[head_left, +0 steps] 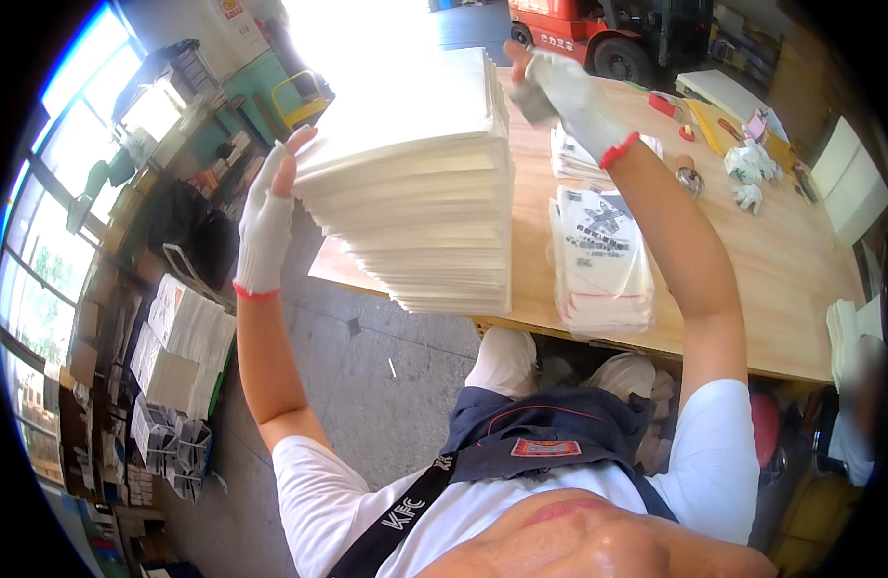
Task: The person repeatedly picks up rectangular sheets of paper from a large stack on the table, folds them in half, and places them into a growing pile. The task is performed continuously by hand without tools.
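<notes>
Lettered strap (397,517), tall white stack (415,188)

Blocked at the left end of the table (791,279) by a tall stack of white sheets (463,207). Passable along a narrow bare strip between stack and printed pile (603,260). Wider open toward the near right corner, beyond the right forearm (685,231). Cluttered near the far edge, rightward, by a white plastic bag (749,162).
</notes>
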Available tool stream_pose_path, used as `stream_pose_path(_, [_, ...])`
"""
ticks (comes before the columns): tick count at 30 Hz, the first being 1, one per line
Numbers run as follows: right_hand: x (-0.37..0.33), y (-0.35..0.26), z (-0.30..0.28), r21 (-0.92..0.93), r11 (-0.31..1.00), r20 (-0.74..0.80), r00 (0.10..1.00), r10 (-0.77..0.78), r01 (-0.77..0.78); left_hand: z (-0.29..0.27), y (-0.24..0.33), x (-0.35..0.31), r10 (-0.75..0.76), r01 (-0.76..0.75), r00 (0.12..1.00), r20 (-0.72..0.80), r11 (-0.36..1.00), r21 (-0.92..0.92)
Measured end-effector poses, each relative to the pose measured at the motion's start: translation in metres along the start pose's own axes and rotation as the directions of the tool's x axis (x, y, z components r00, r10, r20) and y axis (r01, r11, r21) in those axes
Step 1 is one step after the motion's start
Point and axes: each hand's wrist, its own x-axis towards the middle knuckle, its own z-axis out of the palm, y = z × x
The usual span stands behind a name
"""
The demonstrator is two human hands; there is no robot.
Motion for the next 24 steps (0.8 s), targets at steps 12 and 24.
stream_pose_path(12, [0.137,0.089,-0.009,0.189,0.982,0.064,0.997,-0.04,0.027,0.03,-0.017,-0.006,-0.034,0.007,0.98,-0.197,0.99,-0.139])
stream_pose_path(24, [0.092,0.115,0.021,-0.152,0.814,-0.572,0.622,-0.535,0.561,0.029,-0.03,0.012,-0.151,0.011,0.96,-0.235,0.862,-0.507])
